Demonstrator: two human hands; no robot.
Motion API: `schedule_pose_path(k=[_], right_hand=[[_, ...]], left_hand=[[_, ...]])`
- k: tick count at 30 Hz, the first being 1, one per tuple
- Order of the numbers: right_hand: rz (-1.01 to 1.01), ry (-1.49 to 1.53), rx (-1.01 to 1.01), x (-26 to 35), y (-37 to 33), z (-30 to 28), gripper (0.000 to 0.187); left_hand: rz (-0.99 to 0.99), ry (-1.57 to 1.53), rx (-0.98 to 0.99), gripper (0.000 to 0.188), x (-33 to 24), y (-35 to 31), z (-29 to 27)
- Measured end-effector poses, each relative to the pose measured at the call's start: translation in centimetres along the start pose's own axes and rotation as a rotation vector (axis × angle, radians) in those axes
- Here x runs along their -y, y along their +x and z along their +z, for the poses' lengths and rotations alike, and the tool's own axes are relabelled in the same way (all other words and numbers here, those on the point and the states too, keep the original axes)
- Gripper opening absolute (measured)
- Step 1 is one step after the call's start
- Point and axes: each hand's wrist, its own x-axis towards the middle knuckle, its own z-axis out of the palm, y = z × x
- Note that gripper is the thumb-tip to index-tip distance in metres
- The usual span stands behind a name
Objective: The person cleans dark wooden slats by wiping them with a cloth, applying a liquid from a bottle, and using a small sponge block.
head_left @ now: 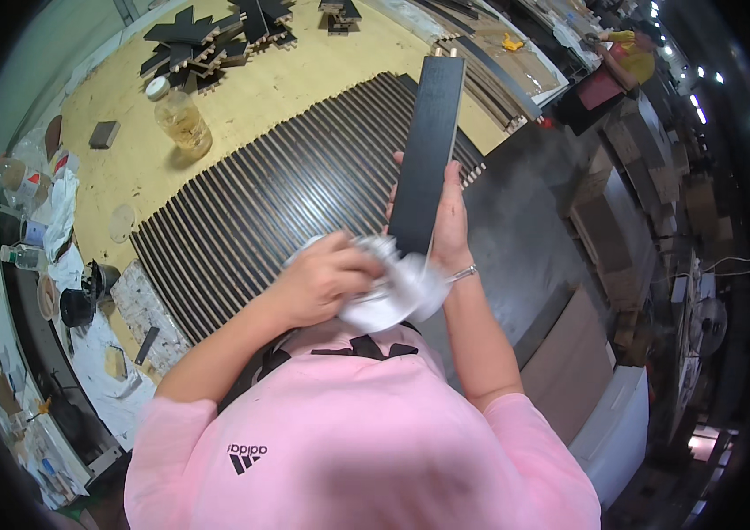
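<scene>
A dark wooden slat (430, 146) with light dowel pegs at its far end stands tilted up in front of me. My right hand (451, 221) is closed round its lower part, thumb along one edge and fingertips on the other. In my left hand (329, 276) a white cloth (397, 287) is bunched up, blurred by motion. The cloth lies against the near end of the slat and hides that end. Beyond my hands, a long row of similar dark slats (277, 185) lies side by side on the yellow table (251, 97).
A jar of yellowish liquid (183, 126) stands behind the row. At the far side lies a heap of dark pieces (207, 44). Bottles (21, 181) and a black cup (79, 306) line the left edge. Cardboard (565, 353) stands at right; another person (627, 62) is far right.
</scene>
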Motion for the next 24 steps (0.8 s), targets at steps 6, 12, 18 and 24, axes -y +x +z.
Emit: schedule_pose_path(k=[6, 12, 18, 24], right_hand=[[-0.093, 0.060, 0.083, 2.3, 1.8, -0.4, 0.076], [-0.090, 0.090, 0.062, 1.8, 4.4, -0.7, 0.078], [0.066, 0.192, 0.277, 3.3, 4.0, -2.7, 0.079], [0.370, 0.010, 0.320, 0.1, 2.5, -3.4, 0.071]], left_hand=[[-0.274, 0.254, -0.452, 0.032, 0.2, 0.5, -3.6], [0.046, 0.118, -0.284, 0.028, -0.7, 4.4, 1.5], [-0.328, 0.261, -0.536, 0.021, 2.1, 1.7, -2.1], [-0.025, 0.326, -0.319, 0.034, 3.5, 8.2, 0.6]])
